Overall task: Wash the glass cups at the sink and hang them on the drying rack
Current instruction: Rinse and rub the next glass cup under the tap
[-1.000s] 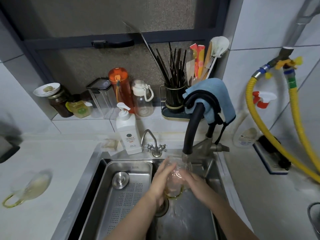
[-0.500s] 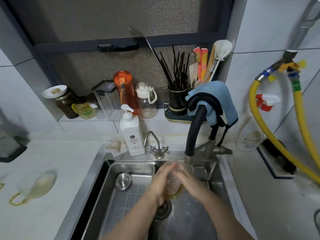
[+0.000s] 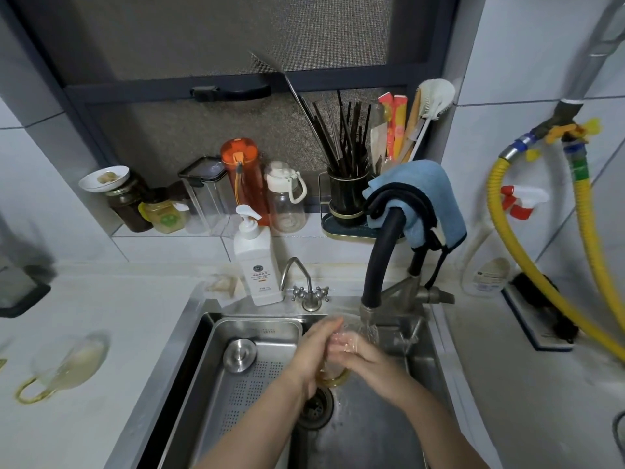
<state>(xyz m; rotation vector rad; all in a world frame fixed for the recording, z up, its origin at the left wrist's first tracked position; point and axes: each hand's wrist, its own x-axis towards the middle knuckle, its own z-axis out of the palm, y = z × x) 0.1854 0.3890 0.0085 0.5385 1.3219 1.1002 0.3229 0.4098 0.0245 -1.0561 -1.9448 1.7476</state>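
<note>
Over the steel sink [image 3: 436, 367], both my hands hold a clear glass cup [image 3: 348, 336] with a yellow handle under water running from the black faucet [image 3: 378, 265]. My left hand [image 3: 313, 353] wraps its left side, and my right hand [image 3: 358, 355] has its fingers curled on the right side. The cup is mostly hidden between them; its yellow handle ring shows below. A second glass cup [image 3: 67, 367] with a yellow handle lies on the white counter at the far left. No drying rack is in view.
A steel drain tray [image 3: 257, 333] with a plug fills the sink's left half. A soap pump bottle [image 3: 257, 265] and small tap [image 3: 306, 286] stand behind it. Jars, bottles and a utensil holder [image 3: 348, 201] line the ledge. Yellow hoses [image 3: 541, 299] hang at right.
My hands have shifted slightly around the cup under the stream, with the left hand now more over its top. The camera has tilted, so the scene sits a little lower and rightward.
</note>
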